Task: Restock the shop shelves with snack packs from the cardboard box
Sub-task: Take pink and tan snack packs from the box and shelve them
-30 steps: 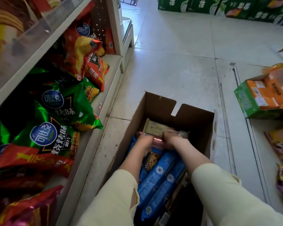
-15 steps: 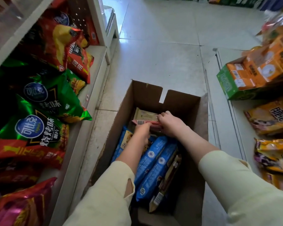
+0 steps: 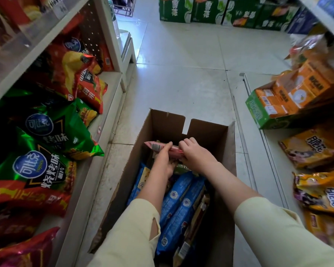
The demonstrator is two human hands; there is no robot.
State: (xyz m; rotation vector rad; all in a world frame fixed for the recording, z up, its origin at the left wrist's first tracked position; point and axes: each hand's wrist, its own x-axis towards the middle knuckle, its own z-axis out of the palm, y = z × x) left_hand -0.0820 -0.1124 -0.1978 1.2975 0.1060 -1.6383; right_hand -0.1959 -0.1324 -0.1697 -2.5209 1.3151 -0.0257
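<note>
An open cardboard box (image 3: 206, 132) stands on the aisle floor between two shelf units. Several long blue snack packs (image 3: 181, 209) lie in it, with a brownish pack along their right side. Both my hands reach into the far end of the box. My left hand (image 3: 162, 160) and my right hand (image 3: 196, 154) grip a slim pink snack pack (image 3: 154, 146) between them, barcode end to the left, lifted above the other packs. A greenish pack (image 3: 182, 167) shows just under my hands.
The left shelf (image 3: 104, 120) holds green and red chip bags (image 3: 52, 132). On the right shelf sit orange packs in a green tray (image 3: 258, 110) and yellow bags (image 3: 316, 149). Green drink cartons (image 3: 210, 8) line the far floor. White floor tiles stretch beyond the box.
Both hands have lifted the pink pack higher out of the box, and the tan pack behind it is now hidden. The camera has tilted up, showing more of the aisle.
</note>
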